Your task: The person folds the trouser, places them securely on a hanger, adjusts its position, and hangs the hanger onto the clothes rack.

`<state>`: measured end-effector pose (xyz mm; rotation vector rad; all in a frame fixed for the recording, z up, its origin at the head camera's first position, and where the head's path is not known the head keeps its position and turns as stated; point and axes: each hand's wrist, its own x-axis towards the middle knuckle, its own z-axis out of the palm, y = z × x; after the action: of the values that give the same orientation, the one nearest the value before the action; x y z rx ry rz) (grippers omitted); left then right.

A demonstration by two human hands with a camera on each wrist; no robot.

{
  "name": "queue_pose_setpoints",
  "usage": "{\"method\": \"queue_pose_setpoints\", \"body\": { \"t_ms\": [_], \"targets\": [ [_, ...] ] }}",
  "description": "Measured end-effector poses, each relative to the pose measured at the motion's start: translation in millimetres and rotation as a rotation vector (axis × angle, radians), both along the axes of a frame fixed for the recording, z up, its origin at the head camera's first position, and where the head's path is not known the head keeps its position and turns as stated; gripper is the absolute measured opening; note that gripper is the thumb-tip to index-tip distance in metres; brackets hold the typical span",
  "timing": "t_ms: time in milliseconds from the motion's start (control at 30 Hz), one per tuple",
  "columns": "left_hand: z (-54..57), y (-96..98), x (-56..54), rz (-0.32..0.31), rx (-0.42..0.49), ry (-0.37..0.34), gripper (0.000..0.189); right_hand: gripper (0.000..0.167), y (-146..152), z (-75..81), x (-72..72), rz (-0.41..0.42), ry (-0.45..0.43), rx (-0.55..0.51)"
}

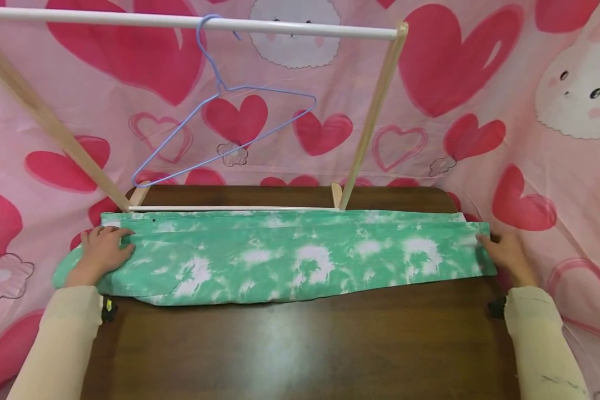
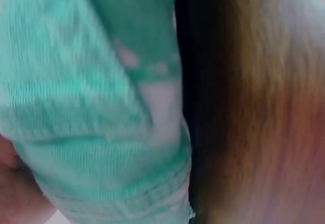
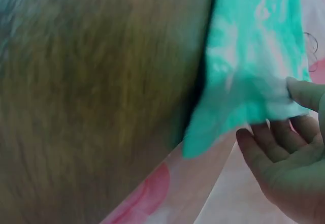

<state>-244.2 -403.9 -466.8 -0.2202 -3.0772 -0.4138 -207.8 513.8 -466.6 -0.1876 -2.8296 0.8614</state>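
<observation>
Green-and-white tie-dye trousers (image 1: 280, 258) lie folded lengthwise across the table, waist end at the left and leg hems at the right. On the waist end rests my left hand (image 1: 102, 253), its fingers spread over the cloth. In the left wrist view, a stitched part of the trousers (image 2: 76, 117) fills the left side, and only a bit of the hand shows at the lower left edge. My right hand (image 3: 284, 163) pinches the hem end, thumb above and fingers below, where the cloth reaches past the table edge.
Behind the trousers stands a rack with a white top bar (image 1: 300, 28) and wooden side posts (image 1: 375, 116). A blue hanger (image 1: 220, 86) hangs from that bar. The brown table (image 1: 290, 344) is bordered by pink heart-print cloth (image 1: 480, 189) at the back and sides.
</observation>
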Motion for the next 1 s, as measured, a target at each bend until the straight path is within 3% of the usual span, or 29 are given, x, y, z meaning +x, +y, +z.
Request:
{"method": "queue_pose_setpoints", "body": {
  "t_ms": [167,300,500,633,700,800,933,1000],
  "targets": [
    [7.5,-5.0,-0.8,-0.039,-0.011,0.058,0.031,0.024,3,-0.3,-0.3,-0.018,0.128,0.021],
    [17.7,-4.9,-3.2,0.002,0.039,0.094,0.024,0.034,5,7.0,-1.8,-0.057,0.141,-0.002],
    [33.8,3.3,-11.1,0.047,0.111,0.204,0.024,0.043,2,23.4,-7.1,-0.138,0.149,-0.048],
    [35.6,5.6,-15.1,0.075,0.121,0.247,0.022,0.046,-3,27.6,-12.8,-0.184,0.150,-0.065],
    [31.9,5.3,-16.3,0.084,0.118,0.235,0.022,0.048,-3,24.9,-16.4,-0.170,0.124,-0.031],
    [24.6,7.4,-16.0,0.077,0.124,0.158,0.027,0.044,-3,17.6,-21.1,-0.073,0.068,0.029],
    [16.0,15.9,-11.8,-0.026,0.127,0.121,0.030,0.041,-5,11.6,-23.2,0.054,-0.046,0.101],
    [14.0,23.9,-6.1,-0.082,0.115,0.129,0.031,0.044,-5,10.1,-23.5,0.072,-0.100,0.129]
  ]
}}
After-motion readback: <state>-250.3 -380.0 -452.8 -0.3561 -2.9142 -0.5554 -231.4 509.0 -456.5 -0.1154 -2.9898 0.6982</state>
